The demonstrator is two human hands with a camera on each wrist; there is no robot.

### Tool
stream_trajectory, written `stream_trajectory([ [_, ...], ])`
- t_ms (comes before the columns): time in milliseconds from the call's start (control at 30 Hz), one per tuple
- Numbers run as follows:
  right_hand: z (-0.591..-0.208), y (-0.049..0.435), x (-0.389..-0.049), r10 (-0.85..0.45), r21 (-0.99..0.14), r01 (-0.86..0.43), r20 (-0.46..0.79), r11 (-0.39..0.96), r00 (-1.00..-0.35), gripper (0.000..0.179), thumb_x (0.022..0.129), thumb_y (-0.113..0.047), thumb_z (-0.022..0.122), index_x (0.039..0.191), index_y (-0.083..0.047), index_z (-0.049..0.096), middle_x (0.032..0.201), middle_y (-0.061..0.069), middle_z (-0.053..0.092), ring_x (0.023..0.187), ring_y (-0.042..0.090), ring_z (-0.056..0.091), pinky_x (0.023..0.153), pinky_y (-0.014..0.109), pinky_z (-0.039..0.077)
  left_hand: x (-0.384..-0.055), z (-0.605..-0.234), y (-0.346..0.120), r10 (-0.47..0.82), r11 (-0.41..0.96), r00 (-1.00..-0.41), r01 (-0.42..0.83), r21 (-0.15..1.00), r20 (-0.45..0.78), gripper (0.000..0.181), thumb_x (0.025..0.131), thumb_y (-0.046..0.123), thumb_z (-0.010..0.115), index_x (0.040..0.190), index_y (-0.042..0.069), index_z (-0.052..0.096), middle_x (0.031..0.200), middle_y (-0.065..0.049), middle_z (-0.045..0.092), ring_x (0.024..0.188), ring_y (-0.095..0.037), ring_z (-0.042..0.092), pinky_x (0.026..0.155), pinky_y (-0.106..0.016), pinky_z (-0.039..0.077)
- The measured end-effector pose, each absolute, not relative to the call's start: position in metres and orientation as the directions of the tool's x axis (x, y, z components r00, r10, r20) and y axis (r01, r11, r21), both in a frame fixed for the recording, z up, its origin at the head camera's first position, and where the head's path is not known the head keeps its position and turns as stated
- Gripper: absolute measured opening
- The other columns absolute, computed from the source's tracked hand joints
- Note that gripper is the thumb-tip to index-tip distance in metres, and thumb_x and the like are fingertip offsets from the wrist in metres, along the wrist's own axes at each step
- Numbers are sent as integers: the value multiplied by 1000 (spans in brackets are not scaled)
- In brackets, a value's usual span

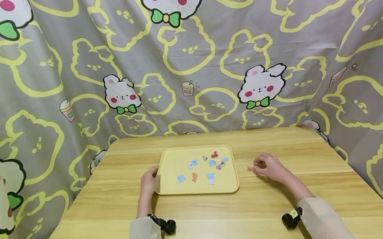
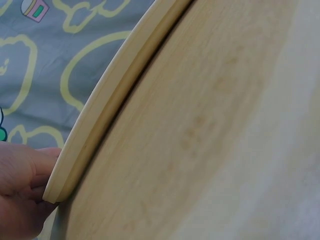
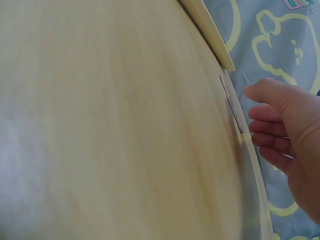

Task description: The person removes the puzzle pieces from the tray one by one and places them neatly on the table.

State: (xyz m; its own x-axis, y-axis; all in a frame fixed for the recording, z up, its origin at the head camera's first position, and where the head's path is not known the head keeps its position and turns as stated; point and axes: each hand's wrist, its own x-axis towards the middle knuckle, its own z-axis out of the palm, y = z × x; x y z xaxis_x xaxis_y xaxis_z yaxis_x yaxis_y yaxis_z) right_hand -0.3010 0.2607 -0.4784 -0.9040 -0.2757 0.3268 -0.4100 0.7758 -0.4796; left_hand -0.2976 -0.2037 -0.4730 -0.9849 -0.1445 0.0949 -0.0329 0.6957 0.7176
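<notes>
One piece [image 1: 249,169], risk: it is thin and lies flat, so right hand [image 1: 271,168] may slide over it or nudge it away across the desk [image 1: 201,221].
Tray [image 1: 174,155], risk: a tug from left hand [image 1: 149,181] could jolt it and scatter the loose cutouts [image 1: 211,178].
Right hand: fingers loosely bent, nothing grasped; whether its thumb touches the piece is unclear.
Left hand: grasping the tray's left rim.
Piece, place: on the desk, just right of the tray.
Piece, look: small, orange, with markings too tiny to read; edge-on, a dark-lined sliver.
</notes>
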Motion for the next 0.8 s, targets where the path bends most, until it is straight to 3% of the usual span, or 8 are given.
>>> stream_trajectory([
  [267, -476, 255, -303, -286, -464, -435, 359, 771, -889, 33, 83, -23, 78, 105, 0, 71, 98, 9, 69, 94, 26, 64, 82, 45, 56, -296, -472, -203, -140, 689, -985, -27, 724, 97, 44, 95, 0, 55, 139, -1, 52, 141, -25, 52, 135, -46, 43, 112, -57, 40],
  [800, -473, 237, -305, -323, -471, -485, 384, 737, -865, 32, 82, -18, 78, 108, -2, 71, 101, 9, 68, 95, 25, 64, 83, 44, 56, -296, -472, -201, -148, 683, -985, -36, 729, 90, 44, 95, 0, 55, 139, 0, 52, 141, -23, 53, 136, -45, 43, 113, -57, 39],
])
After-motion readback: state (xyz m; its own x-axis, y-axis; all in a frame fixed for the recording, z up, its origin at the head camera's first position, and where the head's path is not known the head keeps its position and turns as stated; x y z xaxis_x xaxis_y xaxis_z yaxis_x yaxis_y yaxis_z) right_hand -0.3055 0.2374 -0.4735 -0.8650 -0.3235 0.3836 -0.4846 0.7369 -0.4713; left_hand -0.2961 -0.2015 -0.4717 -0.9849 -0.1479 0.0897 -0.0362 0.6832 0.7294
